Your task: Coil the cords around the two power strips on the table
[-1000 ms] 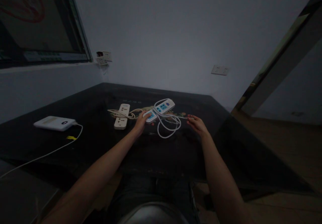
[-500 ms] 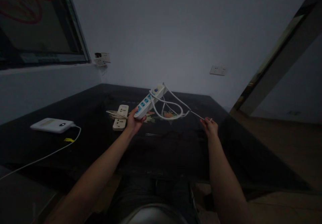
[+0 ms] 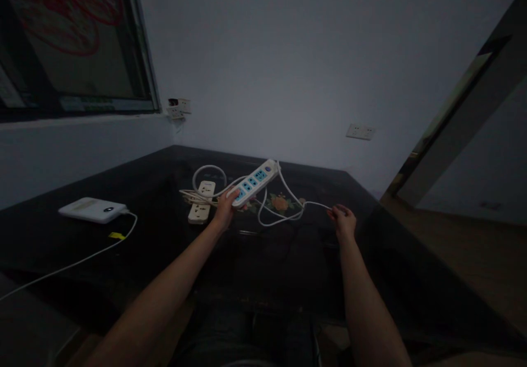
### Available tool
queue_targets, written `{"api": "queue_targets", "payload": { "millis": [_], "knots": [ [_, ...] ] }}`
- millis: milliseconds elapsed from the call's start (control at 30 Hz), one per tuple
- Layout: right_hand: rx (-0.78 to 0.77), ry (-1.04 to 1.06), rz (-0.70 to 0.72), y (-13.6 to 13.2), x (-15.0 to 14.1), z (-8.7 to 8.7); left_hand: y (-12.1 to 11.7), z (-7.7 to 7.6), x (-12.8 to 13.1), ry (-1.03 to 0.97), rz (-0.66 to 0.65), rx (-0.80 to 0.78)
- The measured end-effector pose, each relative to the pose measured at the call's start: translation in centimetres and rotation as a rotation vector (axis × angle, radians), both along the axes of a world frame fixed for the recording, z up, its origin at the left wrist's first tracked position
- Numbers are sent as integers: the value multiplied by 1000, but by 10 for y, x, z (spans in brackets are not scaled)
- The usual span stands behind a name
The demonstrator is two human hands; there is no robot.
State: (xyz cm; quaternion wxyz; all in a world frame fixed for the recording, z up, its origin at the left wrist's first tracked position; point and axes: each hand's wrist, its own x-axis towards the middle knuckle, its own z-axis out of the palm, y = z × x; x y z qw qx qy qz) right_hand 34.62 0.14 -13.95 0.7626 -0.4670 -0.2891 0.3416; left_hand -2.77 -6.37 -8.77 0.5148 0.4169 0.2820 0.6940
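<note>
My left hand (image 3: pixel 224 211) is closed around the near end of a white power strip (image 3: pixel 256 184) with blue sockets, held tilted above the dark table. The strip's white cord (image 3: pixel 284 220) leaves its far end and hangs in loose loops, with one loop reaching left over a second strip. My right hand (image 3: pixel 344 222) pinches the cord out to the right, and the stretch near the fingers is fairly straight. Left of my left hand lies a cream power strip (image 3: pixel 199 213) with its own cord (image 3: pixel 189 195) bunched across it.
On the left of the black table (image 3: pixel 255 268) rests a white power bank (image 3: pixel 91 210) with a cable (image 3: pixel 93 255) running off the near edge. A yellow tag (image 3: pixel 117 235) lies by it. Wall sockets (image 3: pixel 360 132) are behind, and a window (image 3: pixel 78 43) is at left.
A cord loop has swung from the right side of the strip over to its left. The strip has turned so its sockets face me more. Both hands keep their holds.
</note>
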Motion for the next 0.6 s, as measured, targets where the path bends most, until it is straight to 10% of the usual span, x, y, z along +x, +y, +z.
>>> {"api": "queue_targets", "payload": {
  "millis": [600],
  "knots": [
    [322, -403, 296, -47, -58, 81, -1, -11, 9, 477, 140, 3]
  ]
}}
